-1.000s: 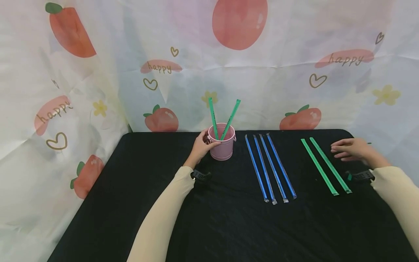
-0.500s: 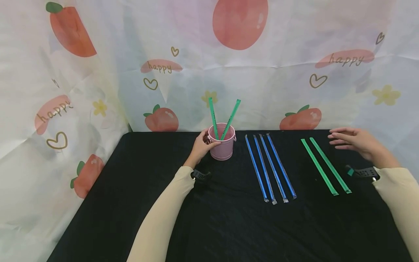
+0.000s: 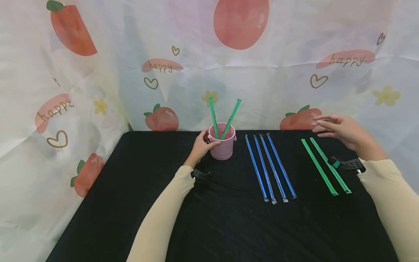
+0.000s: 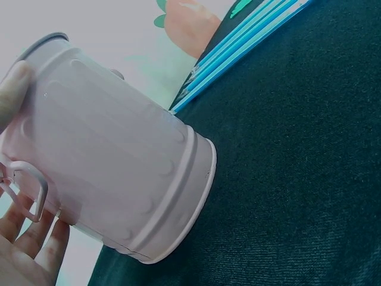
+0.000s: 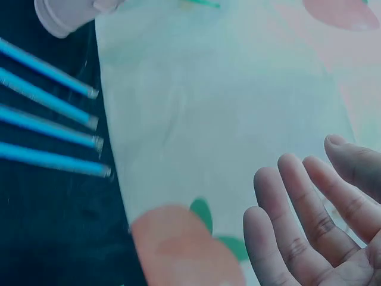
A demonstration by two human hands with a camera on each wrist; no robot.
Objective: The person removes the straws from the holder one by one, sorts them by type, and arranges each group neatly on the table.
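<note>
My left hand (image 3: 199,147) grips the side of a small pink bucket (image 3: 223,151), thumb on the near rim. The left wrist view shows my fingers (image 4: 52,247) round the bucket wall beside its small side handle. Two green-wrapped straws (image 3: 213,118) lean apart inside it, their upper halves sticking out. My right hand (image 3: 343,131) is raised over the far right table edge, fingers extended and holding nothing. Below and left of it lie two green-wrapped straws (image 3: 319,166) on the table. In the right wrist view the palm faces the camera, fingers (image 5: 292,238) spread.
Several blue straws (image 3: 256,168) in clear wrappers lie roughly side by side between the bucket and the green ones. A black cloth covers the table (image 3: 229,225). Behind it hangs a pale printed curtain (image 3: 262,91) with fruit and "happy" lettering.
My right hand has risen from beside the green straws on the table, then shifted left above their far ends. The left hand and bucket have stayed put.
</note>
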